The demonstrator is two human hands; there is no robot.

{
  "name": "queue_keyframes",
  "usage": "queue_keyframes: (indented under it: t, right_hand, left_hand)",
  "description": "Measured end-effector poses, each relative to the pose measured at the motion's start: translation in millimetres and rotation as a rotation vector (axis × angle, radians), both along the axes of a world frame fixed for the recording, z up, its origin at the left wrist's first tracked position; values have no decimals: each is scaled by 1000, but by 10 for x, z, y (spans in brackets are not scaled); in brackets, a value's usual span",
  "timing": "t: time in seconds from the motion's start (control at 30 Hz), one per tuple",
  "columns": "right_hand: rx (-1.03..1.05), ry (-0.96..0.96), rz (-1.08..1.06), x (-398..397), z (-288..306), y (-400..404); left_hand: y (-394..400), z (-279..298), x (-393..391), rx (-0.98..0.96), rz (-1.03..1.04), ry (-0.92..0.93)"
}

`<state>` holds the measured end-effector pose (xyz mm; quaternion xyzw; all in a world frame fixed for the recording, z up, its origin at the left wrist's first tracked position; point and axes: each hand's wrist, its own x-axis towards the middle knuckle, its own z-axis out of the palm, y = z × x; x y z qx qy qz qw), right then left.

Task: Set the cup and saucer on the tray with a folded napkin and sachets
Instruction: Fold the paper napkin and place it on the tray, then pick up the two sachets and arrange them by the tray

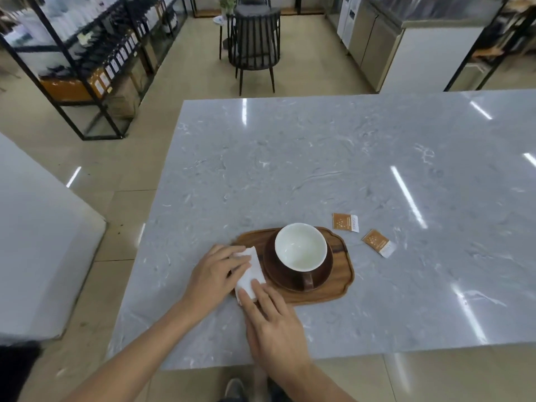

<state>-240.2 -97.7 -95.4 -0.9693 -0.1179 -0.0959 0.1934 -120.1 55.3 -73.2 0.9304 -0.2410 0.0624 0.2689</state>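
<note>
A brown cup with a white inside stands on a dark saucer on the wooden tray, handle towards me. A folded white napkin lies on the tray's left end. My left hand rests on the napkin's far left side, fingers flat on it. My right hand presses its near end with two fingertips. Two orange sachets lie on the marble table right of the tray: one sachet farther away, the other sachet nearer and more to the right.
The grey marble table stretches far and right. Its near edge is just below my hands, its left edge close to the tray. A dark chair stands beyond the far edge. Black shelving is at far left.
</note>
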Motion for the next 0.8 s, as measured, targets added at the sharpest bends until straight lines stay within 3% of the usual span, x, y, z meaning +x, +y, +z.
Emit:
queue_keyframes:
  t: [0.2,0.37,0.67,0.8]
  right_hand:
    - [-10,38,-98,-56,-94,198]
    - [-51,56,-196,19,-87,324]
    - [-84,28,-242,127,-102,276]
    - [-35,30,-221,54,-49,206]
  left_hand:
    - [41,-36,89,361,-178,102]
    - [-17,-50,242,423,-226,74]
    - [-55,-158,314,313,-235,49]
    - [42,-115,282,60,-283,96]
